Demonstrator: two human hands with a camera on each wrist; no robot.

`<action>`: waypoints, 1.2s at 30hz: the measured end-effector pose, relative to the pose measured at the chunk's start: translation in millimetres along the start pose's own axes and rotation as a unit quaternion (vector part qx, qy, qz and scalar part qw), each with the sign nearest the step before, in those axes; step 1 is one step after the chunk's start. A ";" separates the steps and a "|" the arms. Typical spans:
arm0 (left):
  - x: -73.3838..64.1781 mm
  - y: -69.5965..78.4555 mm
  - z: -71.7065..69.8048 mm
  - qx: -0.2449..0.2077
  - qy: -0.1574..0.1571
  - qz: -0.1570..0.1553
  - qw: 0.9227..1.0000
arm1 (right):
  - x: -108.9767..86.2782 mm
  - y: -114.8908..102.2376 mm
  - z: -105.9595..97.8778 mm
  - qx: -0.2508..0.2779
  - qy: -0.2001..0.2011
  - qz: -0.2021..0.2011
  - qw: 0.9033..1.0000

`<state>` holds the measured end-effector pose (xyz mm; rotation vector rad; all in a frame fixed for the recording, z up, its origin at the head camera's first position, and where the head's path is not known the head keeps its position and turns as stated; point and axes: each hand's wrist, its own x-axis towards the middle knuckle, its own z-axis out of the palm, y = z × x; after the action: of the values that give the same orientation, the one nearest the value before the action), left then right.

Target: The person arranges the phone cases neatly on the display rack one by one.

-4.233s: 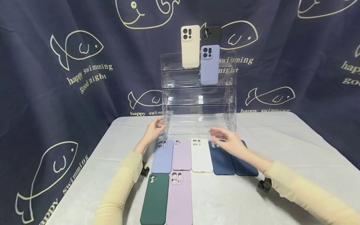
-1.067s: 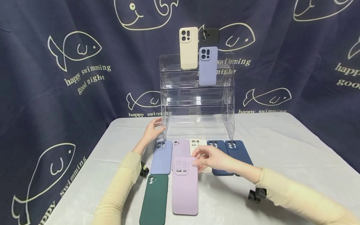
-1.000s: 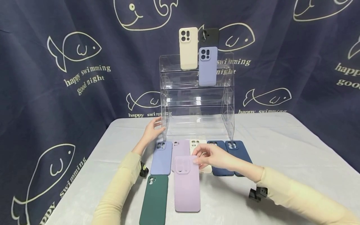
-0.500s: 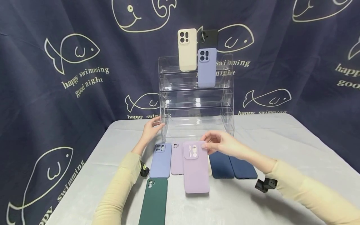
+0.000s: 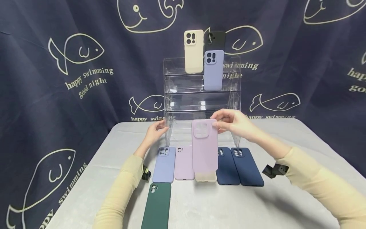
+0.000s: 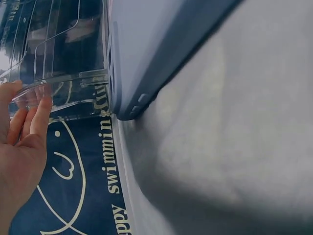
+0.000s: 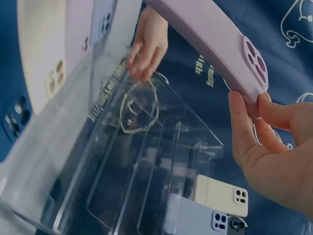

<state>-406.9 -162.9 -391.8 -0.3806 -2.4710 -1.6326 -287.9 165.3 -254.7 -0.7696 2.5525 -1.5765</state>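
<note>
My right hand (image 5: 235, 124) pinches a light purple phone case (image 5: 205, 152) by its upper right corner, camera cutout at the top. The case hangs upright in front of the lower steps of a clear tiered display rack (image 5: 188, 93). In the right wrist view, thumb and fingers grip the case (image 7: 215, 44) beside its camera cutout. My left hand (image 5: 153, 135) holds the rack's left side near the bottom; in the left wrist view, thumb and fingers lie on either side of the clear plastic (image 6: 63, 78).
Cream (image 5: 194, 52), black (image 5: 216, 39) and periwinkle (image 5: 213, 73) cases stand on the upper steps. Before the rack lie a blue case (image 5: 165, 167), a purple one (image 5: 184, 163), a partly hidden cream one (image 5: 206, 177) and two navy ones (image 5: 247, 168). A green case (image 5: 157, 206) lies nearer.
My right hand has picked up the purple case from beside the green one and carried it up and forward, towards the rack. The left hand stays at the rack's side.
</note>
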 end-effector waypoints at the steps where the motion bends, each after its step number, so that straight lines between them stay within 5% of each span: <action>1: 0.0 -0.6 0.3 0.001 0.000 0.000 1.000 | 2.6 -1.5 -2.9 -0.002 0.006 -0.002 1.000; 18: -0.8 -0.5 0.7 -0.004 -0.005 0.009 1.000 | 61.6 -34.5 -40.8 0.007 0.118 -0.043 0.992; 22: -7.8 13.0 -1.4 -0.004 -0.012 0.008 1.000 | 75.1 -43.9 -47.5 0.008 0.139 -0.054 0.989; 28: -1.4 -2.3 0.4 -0.009 -0.010 0.009 1.000 | 95.4 -56.4 -57.7 0.011 0.176 -0.064 0.982; 36: -1.5 -1.4 0.9 -0.002 -0.006 0.017 1.000 | 122.8 -65.2 -69.0 0.007 0.229 -0.075 0.971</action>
<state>-405.9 -162.8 -393.8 -0.4317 -2.4570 -1.6263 -390.2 145.9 -139.5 -0.6739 2.8380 -2.0256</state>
